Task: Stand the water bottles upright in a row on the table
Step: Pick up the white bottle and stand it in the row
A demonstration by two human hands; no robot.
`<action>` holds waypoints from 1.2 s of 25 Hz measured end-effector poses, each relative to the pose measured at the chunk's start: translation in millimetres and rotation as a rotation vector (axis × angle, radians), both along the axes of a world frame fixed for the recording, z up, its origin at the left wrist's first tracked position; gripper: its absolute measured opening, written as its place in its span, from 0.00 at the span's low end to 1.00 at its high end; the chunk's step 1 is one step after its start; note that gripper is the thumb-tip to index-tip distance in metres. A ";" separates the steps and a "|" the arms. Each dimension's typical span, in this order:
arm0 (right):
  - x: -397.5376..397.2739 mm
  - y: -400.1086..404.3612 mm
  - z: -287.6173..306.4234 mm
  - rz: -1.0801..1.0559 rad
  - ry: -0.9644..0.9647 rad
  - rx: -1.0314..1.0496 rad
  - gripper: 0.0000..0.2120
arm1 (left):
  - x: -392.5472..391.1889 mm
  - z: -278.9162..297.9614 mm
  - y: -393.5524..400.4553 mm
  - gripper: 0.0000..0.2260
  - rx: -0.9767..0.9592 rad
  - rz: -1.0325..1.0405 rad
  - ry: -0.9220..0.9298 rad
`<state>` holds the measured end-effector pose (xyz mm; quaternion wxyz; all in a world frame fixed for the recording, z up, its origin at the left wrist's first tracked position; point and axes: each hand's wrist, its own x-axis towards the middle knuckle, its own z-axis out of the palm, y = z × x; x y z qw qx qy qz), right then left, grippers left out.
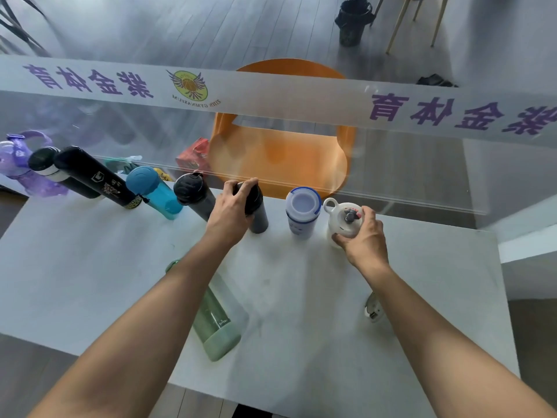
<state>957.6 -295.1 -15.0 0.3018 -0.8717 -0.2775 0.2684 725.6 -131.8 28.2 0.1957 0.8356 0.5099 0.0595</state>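
Several bottles stand upright in a row along the far edge of the white table [90, 267]: a purple one [18, 164], a black-and-white one [48, 167], a tall black one [96, 179], a teal one [153, 191], a dark grey one [193, 194]. My left hand [232, 206] grips a dark bottle [257, 212] by its top, upright on the table. A white bottle with a blue-rimmed lid [303, 211] stands beside it. My right hand [364, 233] holds a white bottle with a loop handle [340, 217] upright. A green bottle [215, 321] lies on its side under my left forearm.
A glass wall with a frosted band of purple lettering [422, 113] rises just behind the row. Beyond it stand an orange chair [280, 158] and a black bin [352, 22]. A small white object [372, 309] lies by my right forearm.
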 end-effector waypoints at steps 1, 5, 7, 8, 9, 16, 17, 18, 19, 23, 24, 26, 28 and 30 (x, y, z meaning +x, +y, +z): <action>0.2 0.8 -0.2 -0.008 -0.003 0.002 0.41 | 0.0 -2.0 2.9 0.35 0.003 0.012 -0.030; -2.6 5.2 0.6 -0.031 -0.013 0.025 0.39 | 0.3 -4.6 10.7 0.36 0.023 0.026 -0.070; -5.4 8.8 0.6 -0.044 -0.018 0.029 0.38 | 0.0 -7.0 12.0 0.37 0.009 -0.003 -0.084; -6.3 10.4 0.8 -0.048 -0.019 0.029 0.37 | -0.1 -6.6 12.0 0.37 -0.010 0.001 -0.087; -7.0 11.4 1.0 -0.050 -0.018 0.030 0.37 | 0.0 -5.2 12.0 0.37 -0.020 0.014 -0.075; -9.9 5.1 2.5 -0.089 -0.025 0.017 0.37 | 63.9 22.4 -34.1 0.42 0.057 -0.308 -0.090; -9.9 4.9 3.1 -0.093 -0.028 0.008 0.37 | 74.0 18.3 -39.2 0.40 -0.028 -0.312 -0.091; -9.7 5.2 3.2 -0.096 -0.033 0.002 0.37 | 79.9 12.9 -41.0 0.37 -0.077 -0.304 -0.089; -9.5 5.3 3.2 -0.095 -0.037 -0.003 0.37 | 82.0 7.7 -40.8 0.34 -0.088 -0.297 -0.088; -11.5 8.4 3.1 -0.090 -0.032 -0.006 0.38 | 75.8 2.5 -31.9 0.30 -0.059 -0.281 -0.092; -12.4 10.1 2.5 -0.090 -0.027 -0.003 0.38 | 74.5 2.8 -29.2 0.30 -0.058 -0.275 -0.094; -13.6 13.1 1.9 -0.088 -0.025 0.002 0.39 | 73.1 4.4 -26.6 0.30 -0.068 -0.274 -0.102; -13.9 15.2 1.8 -0.084 -0.026 0.000 0.39 | 71.8 5.7 -27.0 0.30 -0.070 -0.276 -0.097; -14.2 14.8 2.0 -0.086 -0.018 -0.009 0.42 | 71.2 6.4 -28.4 0.31 -0.071 -0.279 -0.089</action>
